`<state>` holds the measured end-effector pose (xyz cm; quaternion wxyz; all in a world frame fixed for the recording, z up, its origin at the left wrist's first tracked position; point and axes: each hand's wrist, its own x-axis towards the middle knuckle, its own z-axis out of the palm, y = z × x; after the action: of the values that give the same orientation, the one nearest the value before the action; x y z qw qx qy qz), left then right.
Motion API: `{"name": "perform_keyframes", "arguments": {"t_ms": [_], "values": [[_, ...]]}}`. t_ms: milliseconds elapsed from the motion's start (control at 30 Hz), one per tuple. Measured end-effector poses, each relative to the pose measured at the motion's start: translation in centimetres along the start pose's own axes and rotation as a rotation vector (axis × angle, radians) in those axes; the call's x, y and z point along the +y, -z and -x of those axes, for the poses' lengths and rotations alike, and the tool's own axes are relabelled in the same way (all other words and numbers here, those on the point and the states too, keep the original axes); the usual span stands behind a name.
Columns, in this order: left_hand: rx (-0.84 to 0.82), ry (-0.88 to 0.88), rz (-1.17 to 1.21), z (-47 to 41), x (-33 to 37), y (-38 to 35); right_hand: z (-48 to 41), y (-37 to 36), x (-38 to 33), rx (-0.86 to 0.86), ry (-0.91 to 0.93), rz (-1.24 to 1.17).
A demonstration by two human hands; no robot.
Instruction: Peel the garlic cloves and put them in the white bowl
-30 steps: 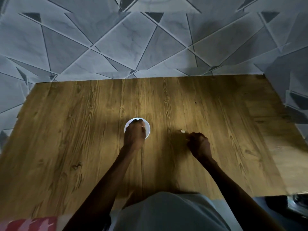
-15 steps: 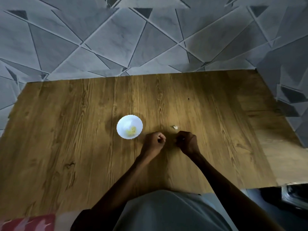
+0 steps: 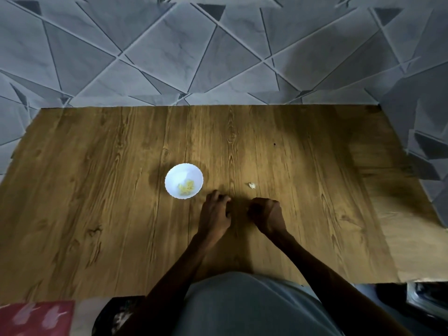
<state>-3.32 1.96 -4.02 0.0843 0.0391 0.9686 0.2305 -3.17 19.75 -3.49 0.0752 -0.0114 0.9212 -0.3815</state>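
Wood surface [image 3: 97,214] under a grey patterned wall [image 3: 218,57]. White bowl [image 3: 175,175] sits upright; right of it, left hand [image 3: 215,213] and right hand [image 3: 266,214] curl, contents indiscernible.

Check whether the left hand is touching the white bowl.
Apart. The head view shows a strip of bare wooden table between the fingers of the left hand and the rim of the white bowl.

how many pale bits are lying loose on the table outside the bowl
1: a small pale piece on the wooden table, right of the white bowl and just beyond the right hand. That curled hand may hide more.
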Motion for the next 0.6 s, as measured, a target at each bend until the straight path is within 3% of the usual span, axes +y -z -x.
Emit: {"name": "perform_keyframes", "arguments": {"t_ms": [600], "values": [[0.021,0.017,0.009,-0.28,0.21,-0.27,-0.73,-0.62,0.09,0.023,-0.04,0.1]]}}
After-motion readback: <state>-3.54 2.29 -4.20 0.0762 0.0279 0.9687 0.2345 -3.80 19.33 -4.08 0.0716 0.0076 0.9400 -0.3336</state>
